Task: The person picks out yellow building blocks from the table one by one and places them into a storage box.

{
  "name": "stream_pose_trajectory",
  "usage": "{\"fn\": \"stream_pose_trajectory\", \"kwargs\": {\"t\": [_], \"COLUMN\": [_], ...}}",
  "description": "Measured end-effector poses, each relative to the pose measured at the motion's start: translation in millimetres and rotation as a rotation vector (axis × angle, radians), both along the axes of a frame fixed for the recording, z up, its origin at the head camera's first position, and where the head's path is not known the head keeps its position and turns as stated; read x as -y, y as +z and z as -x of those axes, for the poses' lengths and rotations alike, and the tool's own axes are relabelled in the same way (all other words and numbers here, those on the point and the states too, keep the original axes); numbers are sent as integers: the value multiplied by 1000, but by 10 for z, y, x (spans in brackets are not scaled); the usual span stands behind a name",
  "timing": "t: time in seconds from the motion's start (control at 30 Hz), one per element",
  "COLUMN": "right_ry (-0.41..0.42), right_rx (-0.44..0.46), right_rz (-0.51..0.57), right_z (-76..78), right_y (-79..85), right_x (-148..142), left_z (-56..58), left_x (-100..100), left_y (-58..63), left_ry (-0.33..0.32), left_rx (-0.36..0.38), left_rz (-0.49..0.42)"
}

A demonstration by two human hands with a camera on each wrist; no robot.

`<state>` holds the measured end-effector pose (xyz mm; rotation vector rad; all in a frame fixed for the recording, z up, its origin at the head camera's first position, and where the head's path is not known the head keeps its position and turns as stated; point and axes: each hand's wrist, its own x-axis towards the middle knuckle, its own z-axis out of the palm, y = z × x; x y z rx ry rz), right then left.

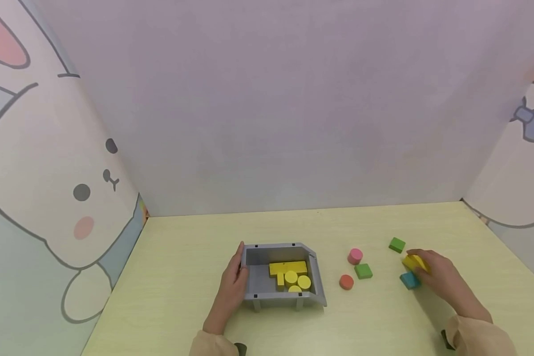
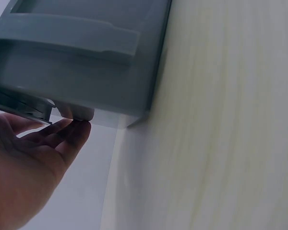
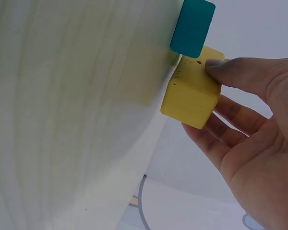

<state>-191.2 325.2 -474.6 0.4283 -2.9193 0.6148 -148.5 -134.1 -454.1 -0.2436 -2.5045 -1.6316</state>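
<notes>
A grey plastic bin [image 1: 276, 299] stands on the table with several yellow blocks in it, among them a long one [image 1: 289, 268] and round ones [image 1: 290, 278]. My left hand [image 1: 232, 286] grips the bin's left end, its thumb at the inner side of the wall; the left wrist view shows fingers [image 2: 79, 136] curled at the bin's edge. Over at the right, my right hand [image 1: 445, 279] pinches a yellow block [image 3: 192, 98] between thumb and fingers. Close beside that block lies a teal block [image 1: 410, 280]; whether the two touch I cannot tell.
Between the bin and my right hand lie a pink cylinder [image 1: 355, 256], a red disc [image 1: 346, 282] and a green block [image 1: 363, 271]. Another green block [image 1: 397, 244] lies farther back. A pale wall [image 1: 293, 123] rises behind the table [image 1: 173, 257], with cartoon-printed panels at both sides.
</notes>
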Motion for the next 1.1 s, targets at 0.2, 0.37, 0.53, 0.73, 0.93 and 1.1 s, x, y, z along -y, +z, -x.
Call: {"fn": "stream_pose_trajectory", "kwargs": {"t": [0.2,0.37,0.53,0.73,0.93,1.1], "right_ry": [-2,13,18,16,41,65], "right_rx": [-19,-83,-128,-95,-118,-158], "right_rz": [1,1,-2,4,7,19], "right_z": [4,17,15,-5,-11,-22], "right_y": [23,53,107,180,191,188], "right_x": [16,51,118,218,308,389], "left_z": [-53,-54,-51,-50,-52,-58], "left_x": [-27,-28,-29,-29,-30,-31], "left_y": [116,119,125,128,127,134], "left_ry": [1,-2,-3,-1,-1,-3], "left_rx": [8,6,2,8,4,5], "left_rz": [0,-5,-3,-1,1,-3]}}
